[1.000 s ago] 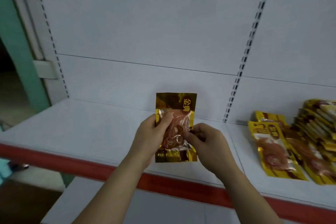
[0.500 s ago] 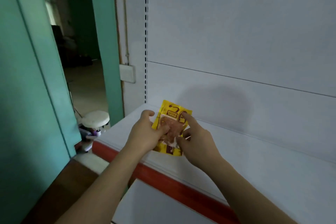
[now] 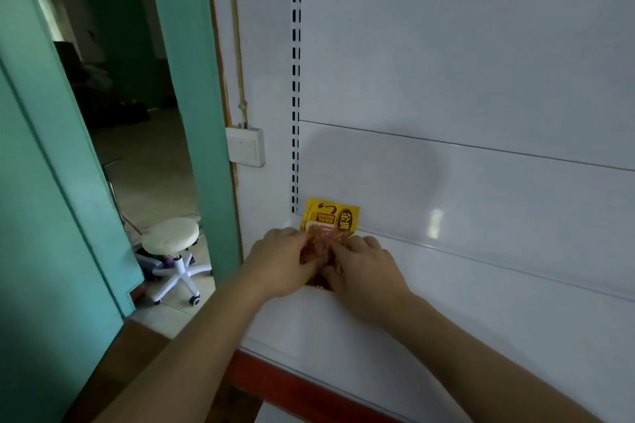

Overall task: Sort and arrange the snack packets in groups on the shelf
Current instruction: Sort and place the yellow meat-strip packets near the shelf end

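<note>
Both hands [image 3: 326, 263] on snack packet [image 3: 330, 220]

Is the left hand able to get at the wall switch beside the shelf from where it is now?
Probably yes. The wall switch sits up and left of the left hand, with bare wall between them. But that hand is busy on the snack packet, so it would have to let go first.

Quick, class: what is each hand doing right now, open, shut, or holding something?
Left hand: holds the yellow snack packet by its left side.
Right hand: holds the same packet by its right side.
</note>
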The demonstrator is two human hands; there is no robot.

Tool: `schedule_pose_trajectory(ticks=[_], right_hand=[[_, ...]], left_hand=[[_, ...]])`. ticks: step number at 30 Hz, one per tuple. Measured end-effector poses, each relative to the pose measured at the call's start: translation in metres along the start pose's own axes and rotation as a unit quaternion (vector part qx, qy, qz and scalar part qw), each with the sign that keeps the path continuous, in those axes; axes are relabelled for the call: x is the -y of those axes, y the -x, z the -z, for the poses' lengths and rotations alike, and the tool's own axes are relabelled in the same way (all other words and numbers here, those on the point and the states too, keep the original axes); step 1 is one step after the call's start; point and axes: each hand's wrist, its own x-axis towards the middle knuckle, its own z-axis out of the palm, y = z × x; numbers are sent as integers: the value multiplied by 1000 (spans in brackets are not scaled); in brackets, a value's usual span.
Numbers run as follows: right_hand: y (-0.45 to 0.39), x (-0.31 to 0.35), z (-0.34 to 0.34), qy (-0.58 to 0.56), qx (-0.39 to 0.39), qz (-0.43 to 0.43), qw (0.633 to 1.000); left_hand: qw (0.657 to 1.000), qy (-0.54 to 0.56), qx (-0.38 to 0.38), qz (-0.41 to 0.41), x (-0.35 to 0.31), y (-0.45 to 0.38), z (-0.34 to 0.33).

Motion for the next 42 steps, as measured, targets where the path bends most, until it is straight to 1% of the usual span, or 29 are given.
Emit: schedule_pose_trajectory(ticks=[3, 6, 11, 12, 15, 18, 20, 22, 26, 29, 36, 37, 42], right_hand=[[-5, 9, -3, 8, -5, -33, 999], [-8, 16, -8, 9, -7, -55, 998], [-3, 20, -11, 4, 4, -87, 996], [0, 18, -9, 0, 8, -96, 995], [15, 10, 2, 10, 10, -108, 994], [37, -6, 15, 38, -18, -124, 991], [55, -24, 22, 42, -40, -149, 987], [77, -44, 29, 49, -56, -177, 981], [135, -96, 48, 68, -77, -236, 966], [183, -140, 63, 77, -86, -276, 954], [296, -260, 92, 83, -101, -332, 934], [316, -282, 97, 79, -102, -351, 927], [374, -350, 111, 75, -103, -437, 891]], left_hand=[[999, -37, -9, -28, 12, -8, -5], [998, -41, -20, -42, 23, -13, -11], [999, -20, 20, -38, 23, -13, -9], [999, -21, 18, -36, 22, -12, -7], [998, -33, -28, -46, 10, -11, 1], [993, -43, -79, -83, -18, -7, 5], [989, -29, -89, -117, -46, -2, 6], [986, -17, -81, -142, -78, 4, 3], [975, -13, -88, -203, -158, 19, -13], [970, -8, -69, -233, -223, 32, -33], [959, 19, -27, -280, -383, 63, -88], [956, 22, -18, -291, -411, 68, -97], [950, 47, 53, -304, -493, 77, -128]])
